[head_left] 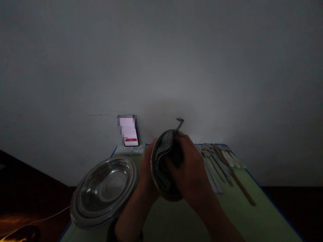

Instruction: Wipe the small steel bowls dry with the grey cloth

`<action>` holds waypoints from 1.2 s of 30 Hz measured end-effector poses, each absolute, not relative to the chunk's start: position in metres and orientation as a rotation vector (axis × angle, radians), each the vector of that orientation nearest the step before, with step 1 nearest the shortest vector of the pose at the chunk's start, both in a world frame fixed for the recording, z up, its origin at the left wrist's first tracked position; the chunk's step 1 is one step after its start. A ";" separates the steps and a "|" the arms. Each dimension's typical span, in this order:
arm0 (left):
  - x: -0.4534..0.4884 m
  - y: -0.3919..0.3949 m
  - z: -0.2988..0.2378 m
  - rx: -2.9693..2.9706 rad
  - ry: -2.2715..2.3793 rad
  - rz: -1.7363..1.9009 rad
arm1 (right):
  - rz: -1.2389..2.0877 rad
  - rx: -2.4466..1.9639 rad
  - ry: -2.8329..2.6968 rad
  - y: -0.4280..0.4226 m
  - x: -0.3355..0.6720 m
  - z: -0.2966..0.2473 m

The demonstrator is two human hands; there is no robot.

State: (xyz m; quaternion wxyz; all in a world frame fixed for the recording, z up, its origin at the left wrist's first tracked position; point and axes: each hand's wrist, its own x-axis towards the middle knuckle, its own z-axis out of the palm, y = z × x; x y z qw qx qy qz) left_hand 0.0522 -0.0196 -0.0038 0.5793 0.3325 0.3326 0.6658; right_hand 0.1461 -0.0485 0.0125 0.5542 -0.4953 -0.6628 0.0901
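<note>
My left hand [146, 174] grips the rim of a small round steel bowl or pan [154, 174], held tilted on edge above the table, with a thin hooked handle [179, 123] at its top. My right hand [188, 168] is closed on a checked cloth [164, 151] pressed into the bowl. The light is dim, and my fingers are partly hidden behind the bowl and the cloth.
A large steel plate [104, 191] lies at the left of the green table [252, 218]. Several spoons and utensils [217, 164] are laid out in a row at the right. A lit phone [129, 131] leans against the wall, with a white cable [47, 218] nearby.
</note>
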 end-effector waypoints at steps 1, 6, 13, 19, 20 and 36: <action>0.056 -0.022 -0.002 0.799 0.767 1.540 | 0.247 -1.220 -1.539 -0.048 0.145 0.011; 0.067 -0.027 -0.002 1.003 0.751 1.491 | 0.390 -1.284 -1.449 -0.045 0.145 0.001; 0.058 -0.026 0.003 1.020 0.736 1.523 | 0.731 -0.866 -1.653 -0.053 0.155 0.006; 0.044 -0.026 0.020 0.932 0.753 1.488 | 0.680 -0.998 -2.147 -0.065 0.158 0.013; 0.042 -0.025 0.021 0.953 0.745 1.475 | 0.606 -1.098 -2.179 -0.064 0.156 0.011; 0.064 -0.025 0.001 0.847 0.763 1.430 | 0.259 -1.220 -1.467 -0.035 0.147 -0.003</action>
